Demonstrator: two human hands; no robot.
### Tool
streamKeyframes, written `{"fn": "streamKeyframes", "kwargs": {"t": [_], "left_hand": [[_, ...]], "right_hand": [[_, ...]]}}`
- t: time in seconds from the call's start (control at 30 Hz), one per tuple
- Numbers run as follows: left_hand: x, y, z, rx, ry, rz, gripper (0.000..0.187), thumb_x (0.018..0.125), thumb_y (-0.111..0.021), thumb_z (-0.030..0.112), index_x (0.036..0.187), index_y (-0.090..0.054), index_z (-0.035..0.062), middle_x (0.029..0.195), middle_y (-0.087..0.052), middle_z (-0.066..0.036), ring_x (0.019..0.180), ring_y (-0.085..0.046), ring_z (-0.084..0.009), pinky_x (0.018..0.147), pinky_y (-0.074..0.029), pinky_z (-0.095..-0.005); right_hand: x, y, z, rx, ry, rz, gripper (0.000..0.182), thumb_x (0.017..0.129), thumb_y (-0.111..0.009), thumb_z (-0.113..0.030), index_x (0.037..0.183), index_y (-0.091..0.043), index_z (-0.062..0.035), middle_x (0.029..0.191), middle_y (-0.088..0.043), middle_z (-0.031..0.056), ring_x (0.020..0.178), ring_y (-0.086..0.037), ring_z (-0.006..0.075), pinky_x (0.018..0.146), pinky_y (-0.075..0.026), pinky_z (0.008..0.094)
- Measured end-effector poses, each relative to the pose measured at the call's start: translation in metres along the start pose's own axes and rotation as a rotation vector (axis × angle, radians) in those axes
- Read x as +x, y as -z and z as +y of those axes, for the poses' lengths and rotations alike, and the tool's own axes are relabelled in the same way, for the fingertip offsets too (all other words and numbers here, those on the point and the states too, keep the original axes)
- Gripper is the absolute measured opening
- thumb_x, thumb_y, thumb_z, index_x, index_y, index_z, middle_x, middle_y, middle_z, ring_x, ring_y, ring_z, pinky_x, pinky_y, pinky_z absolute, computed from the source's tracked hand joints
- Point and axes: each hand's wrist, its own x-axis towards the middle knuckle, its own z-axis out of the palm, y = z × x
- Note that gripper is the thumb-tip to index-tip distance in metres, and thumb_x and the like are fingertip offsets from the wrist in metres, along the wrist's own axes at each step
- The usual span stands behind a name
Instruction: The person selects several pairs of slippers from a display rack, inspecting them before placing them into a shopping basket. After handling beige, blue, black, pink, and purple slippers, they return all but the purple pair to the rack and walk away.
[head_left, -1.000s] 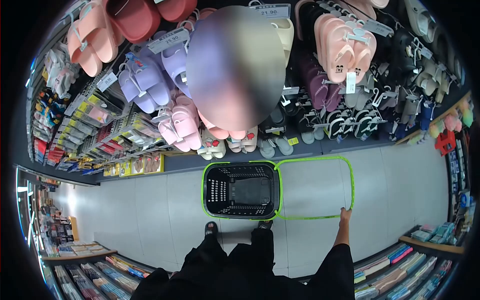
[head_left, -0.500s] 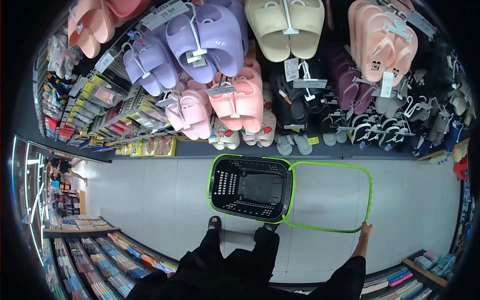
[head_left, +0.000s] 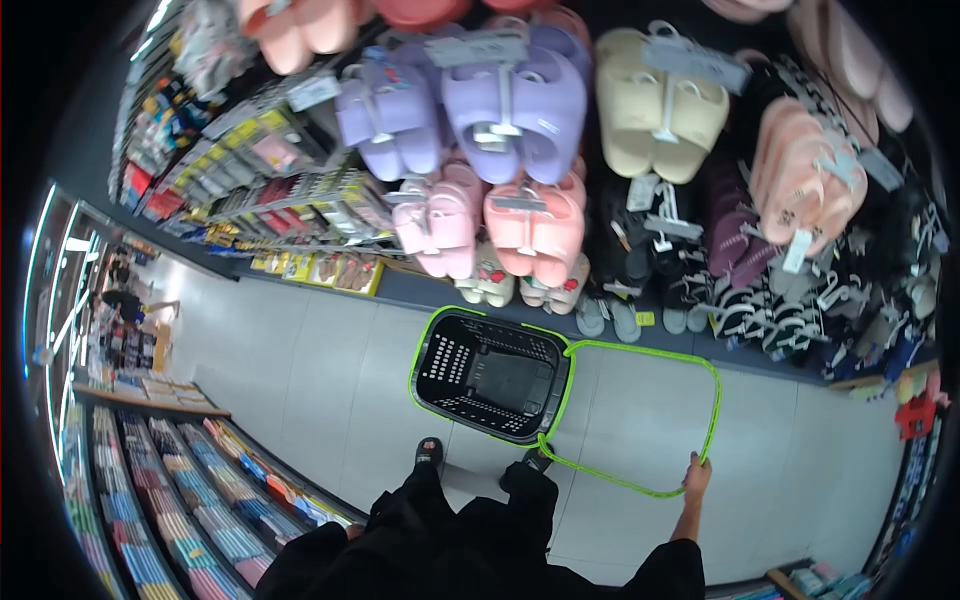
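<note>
Far left, shelves of small packets (head_left: 200, 500) run along the aisle's near side, and another person (head_left: 125, 300) stands well down the aisle. Pale floor tiles (head_left: 320, 380) in between. Left hand: seemingly hidden behind the dark clothing; a bit of skin shows near the hip, too small to tell what it does. Centre, a black basket (head_left: 490, 372) with a green rim sits on the floor, nothing inside it, just ahead of two sandalled feet (head_left: 428, 455). Above it, a wall rack hung with slippers (head_left: 520, 215): lilac, pink and cream pairs on hangers. From the basket's right side a long green handle (head_left: 712, 400) loops out low over the tiles. Right hand (head_left: 696, 472): arm stretched down and forward, nearly straight, dark sleeve to the elbow, fingers closed round the handle's far end, holding it.
</note>
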Motion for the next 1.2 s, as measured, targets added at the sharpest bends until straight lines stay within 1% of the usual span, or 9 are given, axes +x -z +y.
{"fn": "streamKeyframes", "kwargs": {"t": [0.07, 0.33, 0.43, 0.53, 0.63, 0.73, 0.9, 1.03, 1.2], "left_hand": [[-0.012, -0.003, -0.005, -0.043, 0.013, 0.05, 0.024, 0.078, -0.053, 0.019, 0.094, -0.068, 0.0087, 0.093, -0.066, -0.016, 0.086, -0.063, -0.0334, 0.076, -0.051, -0.0403], [-0.048, -0.027, -0.047, -0.184, 0.0, 0.19, 0.024, 0.078, -0.053, 0.019, 0.094, -0.068, 0.0092, 0.094, -0.066, -0.016, 0.086, -0.063, -0.033, 0.077, -0.051, -0.0399], [-0.05, -0.033, -0.078, -0.215, -0.025, 0.242, 0.024, 0.079, -0.053, 0.019, 0.095, -0.068, 0.0094, 0.094, -0.066, -0.016, 0.086, -0.063, -0.0329, 0.077, -0.051, -0.0398], [-0.048, -0.047, -0.108, -0.253, -0.05, 0.292, 0.025, 0.079, -0.053, 0.02, 0.095, -0.068, 0.0095, 0.094, -0.066, -0.016, 0.086, -0.063, -0.0328, 0.077, -0.051, -0.0397], [-0.05, -0.067, -0.141, -0.298, -0.066, 0.334, 0.025, 0.079, -0.053, 0.02, 0.095, -0.068, 0.0097, 0.095, -0.066, -0.016, 0.087, -0.063, -0.0327, 0.077, -0.051, -0.0395], [-0.049, -0.077, -0.183, -0.325, -0.093, 0.37, 0.025, 0.079, -0.053, 0.02, 0.096, -0.068, 0.0099, 0.095, -0.066, -0.016, 0.087, -0.063, -0.0326, 0.077, -0.051, -0.0394], [-0.063, -0.109, -0.257, -0.378, -0.109, 0.411, 0.025, 0.079, -0.053, 0.021, 0.096, -0.068, 0.0102, 0.095, -0.066, -0.015, 0.087, -0.063, -0.0324, 0.078, -0.051, -0.0392], [-0.084, -0.131, -0.311, -0.405, -0.114, 0.425, 0.025, 0.079, -0.054, 0.021, 0.097, -0.068, 0.0105, 0.096, -0.066, -0.015, 0.087, -0.063, -0.0322, 0.078, -0.051, -0.039], [-0.086, -0.133, -0.361, -0.416, -0.152, 0.444, 0.026, 0.079, -0.054, 0.021, 0.097, -0.068, 0.0108, 0.096, -0.066, -0.015, 0.087, -0.063, -0.032, 0.078, -0.051, -0.0388]], "right_hand": [[-0.026, -0.032, -0.016, -0.089, 0.054, 0.072, 0.034, 0.09, -0.054, -0.028, 0.067, -0.042, -0.005, 0.047, -0.038, 0.0019, 0.031, -0.038, 0.0145, 0.028, -0.031, 0.0297], [-0.114, -0.118, -0.044, -0.075, 0.172, 0.005, 0.034, 0.09, -0.052, -0.021, 0.063, -0.04, -0.0037, 0.047, -0.037, 0.0018, 0.034, -0.035, 0.0133, 0.028, -0.029, 0.0311], [-0.132, -0.15, -0.057, -0.102, 0.196, 0.005, 0.034, 0.089, -0.051, -0.019, 0.062, -0.039, -0.0034, 0.048, -0.036, 0.002, 0.036, -0.037, 0.0138, 0.031, -0.029, 0.0324], [-0.146, -0.182, -0.079, -0.134, 0.322, -0.008, 0.032, 0.088, -0.051, -0.018, 0.062, -0.04, -0.0021, 0.048, -0.037, 0.0029, 0.038, -0.039, 0.0148, 0.034, -0.03, 0.0344], [-0.158, -0.216, -0.091, -0.273, 0.432, 0.018, 0.031, 0.087, -0.052, -0.017, 0.063, -0.042, -0.001, 0.048, -0.038, 0.0042, 0.04, -0.04, 0.0159, 0.037, -0.031, 0.0361], [-0.186, -0.254, -0.11, -0.252, 0.466, 0.006, 0.031, 0.087, -0.052, -0.017, 0.063, -0.043, -0.0002, 0.048, -0.04, 0.0054, 0.038, -0.042, 0.0185, 0.035, -0.032, 0.0373], [-0.238, -0.318, -0.113, -0.245, 0.395, 0.014, 0.03, 0.087, -0.05, -0.019, 0.066, -0.043, 0.0007, 0.048, -0.04, 0.0064, 0.031, -0.045, 0.0233, 0.027, -0.036, 0.0366], [-0.283, -0.373, -0.111, -0.244, 0.394, -0.026, 0.029, 0.087, -0.051, -0.02, 0.068, -0.044, 0.0008, 0.049, -0.041, 0.0066, 0.031, -0.045, 0.0231, 0.026, -0.038, 0.035], [-0.318, -0.438, -0.113, -0.266, 0.436, -0.038, 0.03, 0.087, -0.051, -0.021, 0.068, -0.044, 0.0012, 0.051, -0.045, 0.0088, 0.032, -0.047, 0.0248, 0.027, -0.039, 0.0356]]}}
